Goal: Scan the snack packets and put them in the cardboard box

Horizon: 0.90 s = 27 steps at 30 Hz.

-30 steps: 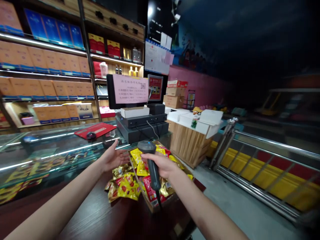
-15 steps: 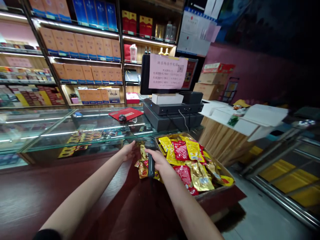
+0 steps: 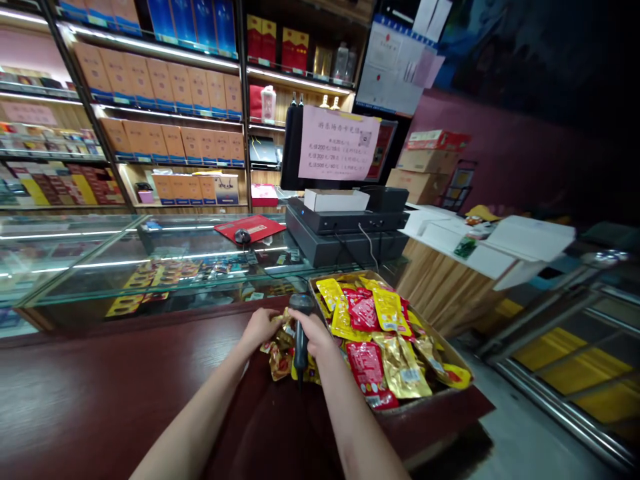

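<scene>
A dark handheld barcode scanner (image 3: 301, 350) with a cable at its lower end is held by my right hand (image 3: 316, 330), its head pointing away from me. My left hand (image 3: 261, 327) has its fingers closed on the upper edge of a gold snack packet (image 3: 281, 363), just left of the scanner. More packets lie around and partly behind the scanner, and the scanner hides some of them. Right beside my right hand, a shallow cardboard box (image 3: 467, 363) is heaped with yellow, red and gold snack packets (image 3: 363, 310).
Under my arms is a dark red counter (image 3: 125, 373), bordered at the back by a glass display case (image 3: 165, 250). A monitor (image 3: 291, 150) with a pink notice stands on a black cash drawer (image 3: 320, 243). A mouse (image 3: 243, 236) rests on a red mat (image 3: 270, 228). Metal railing (image 3: 560, 373) stands at right.
My left hand has moved right and closed on the gold packet beside the scanner. My right hand still holds the scanner. The view has shifted slightly.
</scene>
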{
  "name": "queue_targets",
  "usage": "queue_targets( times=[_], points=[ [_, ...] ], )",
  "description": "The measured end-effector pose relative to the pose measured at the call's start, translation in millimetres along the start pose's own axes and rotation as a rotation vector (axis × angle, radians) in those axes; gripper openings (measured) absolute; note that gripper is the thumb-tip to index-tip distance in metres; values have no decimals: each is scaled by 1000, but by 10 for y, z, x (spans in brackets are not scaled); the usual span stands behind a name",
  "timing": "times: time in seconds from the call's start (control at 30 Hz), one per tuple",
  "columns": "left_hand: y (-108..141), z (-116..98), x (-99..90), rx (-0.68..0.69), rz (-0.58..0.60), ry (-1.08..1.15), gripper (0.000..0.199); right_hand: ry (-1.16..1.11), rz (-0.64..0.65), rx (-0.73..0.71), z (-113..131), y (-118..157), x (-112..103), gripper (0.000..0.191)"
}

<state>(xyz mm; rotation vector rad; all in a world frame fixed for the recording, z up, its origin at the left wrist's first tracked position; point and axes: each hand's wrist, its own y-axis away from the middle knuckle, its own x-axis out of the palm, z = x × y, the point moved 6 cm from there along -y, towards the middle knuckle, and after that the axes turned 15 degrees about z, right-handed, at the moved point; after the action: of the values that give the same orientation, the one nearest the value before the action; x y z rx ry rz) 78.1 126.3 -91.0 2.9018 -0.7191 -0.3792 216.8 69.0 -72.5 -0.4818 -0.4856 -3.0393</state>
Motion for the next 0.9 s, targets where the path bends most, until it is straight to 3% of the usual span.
queue_targets(
  times=[0.13,0.23,0.3,0.43,0.5,0.6,0.73,0.9],
  points=[
    [477,109,-99,30,-81,-199,20,-53,80,56,-202,233,79,27],
    [648,40,-150,105,-166,-303,21,-82,90,63,-246,302,124,29],
    [653,-34,-146,115,-174,-314,18,-79,96,54,-227,311,158,30],
    [542,-121,-51,3,-80,-328,17,-50,135,-2,-145,342,243,31],
    [509,-162,-39,-4,-99,-324,20,-12,134,-56,-81,385,263,34],
    [487,-174,-94,23,-150,-92,27,37,130,-120,33,477,277,39],
    [415,-197,-162,34,-27,385,40,60,178,-157,165,602,346,44],
    [287,-340,-323,38,-33,600,45,158,189,-67,55,591,485,17]
  ],
)
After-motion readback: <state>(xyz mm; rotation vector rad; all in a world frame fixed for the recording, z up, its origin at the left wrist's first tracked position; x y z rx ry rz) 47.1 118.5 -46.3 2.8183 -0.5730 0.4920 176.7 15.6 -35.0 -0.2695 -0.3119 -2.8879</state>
